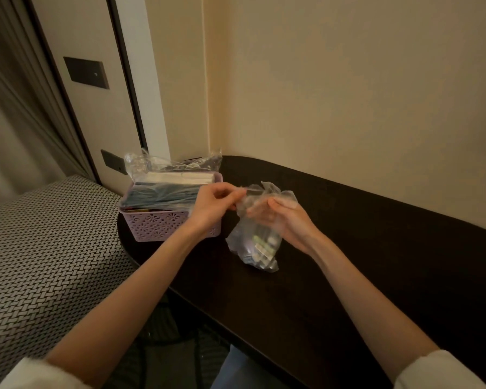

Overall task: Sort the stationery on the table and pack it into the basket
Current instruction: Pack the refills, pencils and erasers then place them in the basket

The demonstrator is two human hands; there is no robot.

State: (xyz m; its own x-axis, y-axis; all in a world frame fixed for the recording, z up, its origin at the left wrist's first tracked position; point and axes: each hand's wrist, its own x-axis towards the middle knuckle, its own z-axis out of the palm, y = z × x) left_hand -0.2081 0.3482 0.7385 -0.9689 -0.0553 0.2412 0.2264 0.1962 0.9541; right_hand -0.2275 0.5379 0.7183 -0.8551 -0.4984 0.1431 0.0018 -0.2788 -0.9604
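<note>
Over the dark surface [348, 248], the left hand [213, 204] pinches the top of a clear plastic bag [257, 242] of small stationery, while the right hand [285, 219] has its grip curled around the bag's neck. Just beyond, left, the lilac basket [163, 226] holds bagged items beside the patterned bed [45, 248].

Lilac lattice basket [157, 227]; dark brown table [348, 248].

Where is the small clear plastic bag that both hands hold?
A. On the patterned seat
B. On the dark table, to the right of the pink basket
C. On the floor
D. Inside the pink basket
B: the clear plastic bag rests on the dark table, right of the pink basket, with the left hand and right hand pinching its top.
</note>
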